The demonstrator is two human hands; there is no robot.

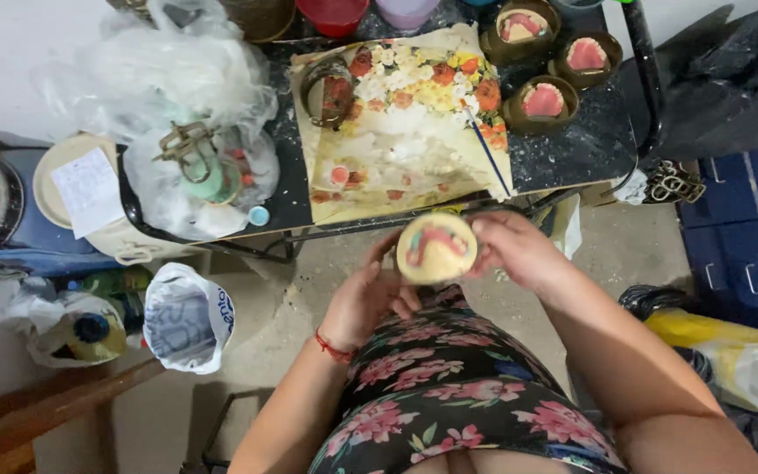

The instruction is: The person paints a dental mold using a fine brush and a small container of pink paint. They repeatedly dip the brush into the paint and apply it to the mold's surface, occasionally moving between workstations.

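a round plaster mould [436,248], cream-coloured w/ a pink denture shape set in its face, is held up between both hands, just below the near edge of the black table [572,145] and above the lap in a floral dress [449,386]. left hand [366,298] is cupped under and against the mould's left side, fingers partly curled round it; a red thread bracelet [335,349] is worn at that wrist. right hand [515,250] is closed on the mould's right edge, thumb and fingertips pressed to the rim. on the table, a flower-printed sheet [405,123] is spread, w/ a thin blue brush [486,149] laid across its right part and a brass ring flask [326,92] at its left. three more brass flasks [541,101] w/ pink denture moulds are grouped at the far right. clear plastic bags [177,79] are heaped at the table's left end over a green clamp press [199,162]. a white bag [188,318] is seen on the floor, left of the knees.
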